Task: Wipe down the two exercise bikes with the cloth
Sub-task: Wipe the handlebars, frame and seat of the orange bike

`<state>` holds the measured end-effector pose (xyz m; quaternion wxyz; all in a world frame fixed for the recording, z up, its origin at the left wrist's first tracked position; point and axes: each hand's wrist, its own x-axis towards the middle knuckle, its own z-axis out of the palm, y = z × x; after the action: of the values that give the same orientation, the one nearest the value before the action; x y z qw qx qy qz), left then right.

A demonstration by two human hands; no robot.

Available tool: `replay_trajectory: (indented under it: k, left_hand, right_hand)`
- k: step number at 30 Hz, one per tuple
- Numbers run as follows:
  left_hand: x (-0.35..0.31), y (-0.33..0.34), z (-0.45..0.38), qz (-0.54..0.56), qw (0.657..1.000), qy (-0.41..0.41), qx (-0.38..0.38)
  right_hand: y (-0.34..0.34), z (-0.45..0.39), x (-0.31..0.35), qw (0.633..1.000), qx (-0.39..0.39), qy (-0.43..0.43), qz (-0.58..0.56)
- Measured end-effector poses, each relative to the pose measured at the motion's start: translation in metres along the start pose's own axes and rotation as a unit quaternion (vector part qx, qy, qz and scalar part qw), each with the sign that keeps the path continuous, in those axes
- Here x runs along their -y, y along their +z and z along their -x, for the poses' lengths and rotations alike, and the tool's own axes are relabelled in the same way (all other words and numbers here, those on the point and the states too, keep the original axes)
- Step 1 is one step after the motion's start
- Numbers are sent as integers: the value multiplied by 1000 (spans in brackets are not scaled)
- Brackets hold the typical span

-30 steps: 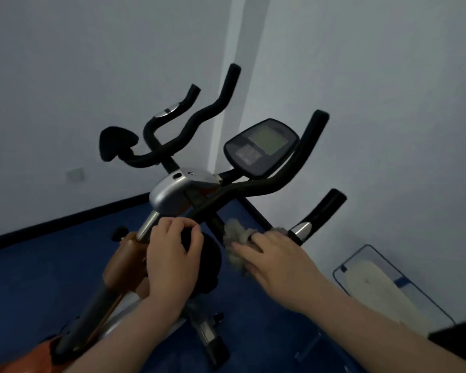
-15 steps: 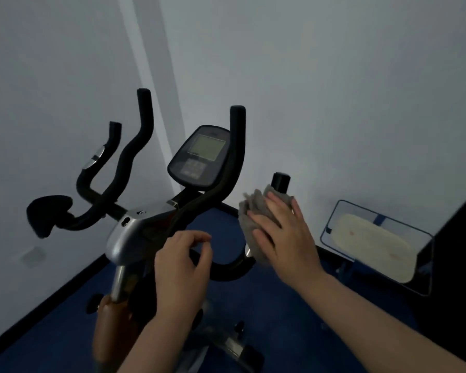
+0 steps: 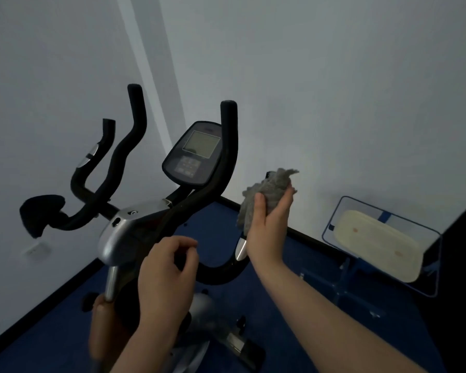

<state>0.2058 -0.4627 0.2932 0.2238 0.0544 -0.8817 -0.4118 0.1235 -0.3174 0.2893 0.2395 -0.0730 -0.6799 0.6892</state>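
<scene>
My right hand [image 3: 269, 224] is wrapped around the crumpled grey fluffy cloth [image 3: 265, 195], pressing it against the right grip of the black foam handlebar [image 3: 228, 157] on the silver-and-black exercise bike [image 3: 127, 232]. My left hand [image 3: 167, 273] hovers over the handlebar's curve, fingers loosely curled, holding nothing. The bike's dark console with its grey screen [image 3: 197, 152] sits between the handlebar's two upright ends.

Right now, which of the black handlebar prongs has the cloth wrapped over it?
The short near-right prong, with the silver band: the right hand grips the grey cloth around its tip. The other three stand bare.
</scene>
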Motion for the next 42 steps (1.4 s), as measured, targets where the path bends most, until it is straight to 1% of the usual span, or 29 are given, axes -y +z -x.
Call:
replay_trajectory:
  k: [2, 6, 8, 10, 11, 13, 15, 16, 18, 20, 22, 23, 25, 29, 31, 35, 38, 40, 42]
  left_hand:
    - [0, 1, 0, -6, 1000, -4, -5]
    - [-2, 1, 0, -14, 1000, 0, -8]
    - [-3, 1, 0, -20, 1000, 1, -13]
    - [-4, 2, 1, -22, 1000, 0, -19]
    - [-4, 2, 1, -24, 999, -1, -21]
    - [-3, 2, 1, -32, 999, -1, -20]
    - [0, 2, 1, -32, 999, 2, -19]
    - [0, 1, 1, -27, 999, 1, -17]
    - [0, 1, 2, -23, 1000, 0, -17]
    - [1, 2, 2, -27, 999, -6, -17]
    - [1, 1, 1, -37, 999, -6, -15]
    - [0, 1, 0, -42, 999, -1, -15]
    - [1, 1, 0, -45, 999, 5, -13]
    - [2, 0, 4, 15, 999, 1, -30]
    - [7, -5, 9, 19, 999, 7, -40]
    - [24, -18, 17, -60, 994, 49, -73]
    - [30, -20, 19, -53, 992, 70, -89]
    - [31, -18, 18, -31, 991, 77, -102]
    - [32, -17, 16, -28, 990, 91, -104]
  right_hand:
    - [-3, 0, -3, 1000, 16, 5, -16]
    - [-21, -22, 3, 993, 99, 7, -61]
    - [-22, -21, 3, 987, 99, 22, -121]
    - [-16, -3, -6, 983, 79, 43, -160]
    - [-13, 9, -13, 983, 73, 52, -158]
    - [-13, 26, -21, 985, 85, 64, -138]
    - [-15, 17, -17, 984, 99, 72, -127]
    - [-17, 5, -10, 985, 95, 69, -123]
    - [-19, -19, 7, 988, 75, 36, -128]
    - [-13, -23, 12, 988, 36, 22, -146]
    - [-5, 2, 1, 985, 6, 50, -163]
    - [-2, 20, -7, 984, 5, 69, -162]
    - [-3, 47, -15, 982, 21, 105, -159]
    - [-14, 34, -8, 971, 63, 152, -173]
    - [-11, 37, -7, 970, 38, 149, -191]
    - [21, 93, -16, 972, -54, 150, -175]
    - [36, 106, -17, 964, -119, 145, -189]
    - [41, 111, -16, 957, -125, 165, -203]
    - [47, 122, -17, 948, -99, 209, -217]
